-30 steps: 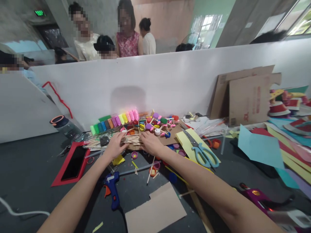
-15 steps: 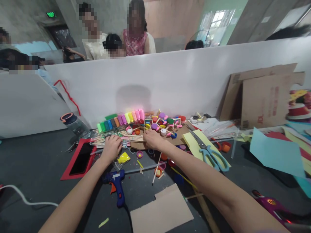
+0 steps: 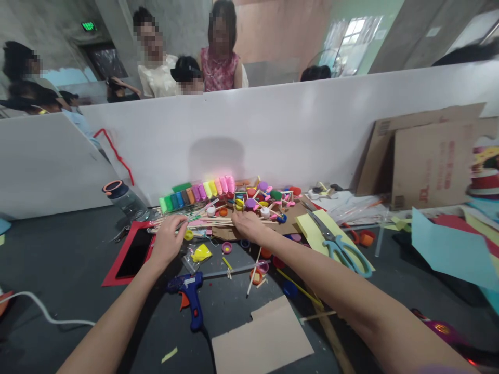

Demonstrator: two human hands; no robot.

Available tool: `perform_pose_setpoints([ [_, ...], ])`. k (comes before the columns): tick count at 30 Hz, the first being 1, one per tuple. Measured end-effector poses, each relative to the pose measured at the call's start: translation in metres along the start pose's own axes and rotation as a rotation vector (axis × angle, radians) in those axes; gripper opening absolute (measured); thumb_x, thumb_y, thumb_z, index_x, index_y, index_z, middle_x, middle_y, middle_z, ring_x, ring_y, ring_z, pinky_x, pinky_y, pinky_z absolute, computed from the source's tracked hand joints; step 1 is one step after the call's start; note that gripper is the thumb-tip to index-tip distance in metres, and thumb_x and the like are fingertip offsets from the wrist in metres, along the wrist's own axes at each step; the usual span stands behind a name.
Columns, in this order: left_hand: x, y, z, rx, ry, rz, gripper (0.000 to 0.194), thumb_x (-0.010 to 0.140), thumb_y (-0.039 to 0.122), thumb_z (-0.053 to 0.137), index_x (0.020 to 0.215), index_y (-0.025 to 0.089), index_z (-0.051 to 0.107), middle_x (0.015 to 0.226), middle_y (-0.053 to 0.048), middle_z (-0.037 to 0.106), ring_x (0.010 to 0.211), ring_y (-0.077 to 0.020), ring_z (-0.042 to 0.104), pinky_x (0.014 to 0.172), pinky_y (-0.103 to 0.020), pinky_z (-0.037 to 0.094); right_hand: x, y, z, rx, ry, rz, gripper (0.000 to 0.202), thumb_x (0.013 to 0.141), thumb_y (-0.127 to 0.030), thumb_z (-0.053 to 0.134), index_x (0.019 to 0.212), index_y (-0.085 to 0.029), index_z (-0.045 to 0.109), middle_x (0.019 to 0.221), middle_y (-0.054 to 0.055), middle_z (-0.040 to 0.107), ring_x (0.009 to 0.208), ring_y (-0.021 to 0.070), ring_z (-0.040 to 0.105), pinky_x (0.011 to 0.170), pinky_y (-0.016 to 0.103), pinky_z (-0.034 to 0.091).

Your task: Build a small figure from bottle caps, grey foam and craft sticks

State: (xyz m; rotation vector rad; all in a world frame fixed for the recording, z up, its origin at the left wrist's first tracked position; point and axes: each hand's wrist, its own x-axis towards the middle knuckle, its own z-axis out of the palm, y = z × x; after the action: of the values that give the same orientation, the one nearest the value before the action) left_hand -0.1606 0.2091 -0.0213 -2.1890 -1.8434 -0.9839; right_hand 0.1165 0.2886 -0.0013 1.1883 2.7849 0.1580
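My left hand is at the left end of a pile of thin wooden sticks, thumb and fingertips drawn together; what lies between them is too small to make out. Over the same sticks, further right, my right hand has its fingers curled down around them, the fingertips partly hidden. Just beyond it lies a cluster of colourful bottle caps joined with short sticks. A row of coloured clay packs stands behind the sticks. Below my left hand is a yellow clay packet.
A blue glue gun lies in front, near a cardboard piece. Blue-handled scissors rest on yellow paper at right. At left are a phone on red card and a water bottle. A white partition stands behind.
My left hand has shifted left off the sticks and its fingers have come together. My right hand stays over the sticks. The whole view has shifted slightly.
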Motion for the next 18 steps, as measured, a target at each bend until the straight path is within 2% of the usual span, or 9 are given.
perform_pose_setpoints([
  [4, -0.004, 0.007, 0.004, 0.007, -0.06, -0.098, 0.028, 0.096, 0.033, 0.06, 0.117, 0.015, 0.061, 0.111, -0.008, 0.066, 0.095, -0.0205, 0.066, 0.082, -0.041, 0.058, -0.008, 0.006, 0.001, 0.015, 0.0, -0.003, 0.033, 0.098, -0.033, 0.061, 0.126, -0.015, 0.058, 0.12, 0.009, 0.062, 0.099, 0.0212, 0.065, 0.084, 0.04, 0.058],
  [8, -0.004, 0.016, 0.017, 0.024, -0.228, -0.132, 0.031, 0.096, 0.036, 0.06, 0.119, 0.015, 0.061, 0.109, -0.008, 0.067, 0.089, -0.019, 0.067, 0.077, -0.038, 0.058, -0.015, 0.02, 0.005, 0.033, -0.016, 0.028, 0.031, 0.098, -0.033, 0.061, 0.124, -0.014, 0.059, 0.116, 0.009, 0.064, 0.096, 0.0201, 0.066, 0.082, 0.039, 0.058],
  [12, 0.004, 0.025, 0.032, 0.037, -0.366, -0.113, 0.033, 0.095, 0.035, 0.062, 0.122, 0.017, 0.06, 0.117, -0.009, 0.065, 0.097, -0.0214, 0.066, 0.083, -0.042, 0.058, -0.021, 0.036, 0.006, 0.062, -0.019, 0.09, 0.03, 0.098, -0.033, 0.061, 0.121, -0.014, 0.06, 0.115, 0.009, 0.064, 0.096, 0.0203, 0.066, 0.083, 0.04, 0.058],
  [18, 0.018, 0.032, 0.035, -0.006, -0.403, -0.107, 0.029, 0.095, 0.034, 0.061, 0.118, 0.017, 0.062, 0.119, -0.009, 0.065, 0.101, -0.0221, 0.065, 0.087, -0.043, 0.056, -0.042, 0.068, 0.001, 0.22, 0.039, 0.201, 0.029, 0.098, -0.033, 0.061, 0.12, -0.014, 0.061, 0.115, 0.009, 0.064, 0.099, 0.0214, 0.065, 0.085, 0.041, 0.057],
])
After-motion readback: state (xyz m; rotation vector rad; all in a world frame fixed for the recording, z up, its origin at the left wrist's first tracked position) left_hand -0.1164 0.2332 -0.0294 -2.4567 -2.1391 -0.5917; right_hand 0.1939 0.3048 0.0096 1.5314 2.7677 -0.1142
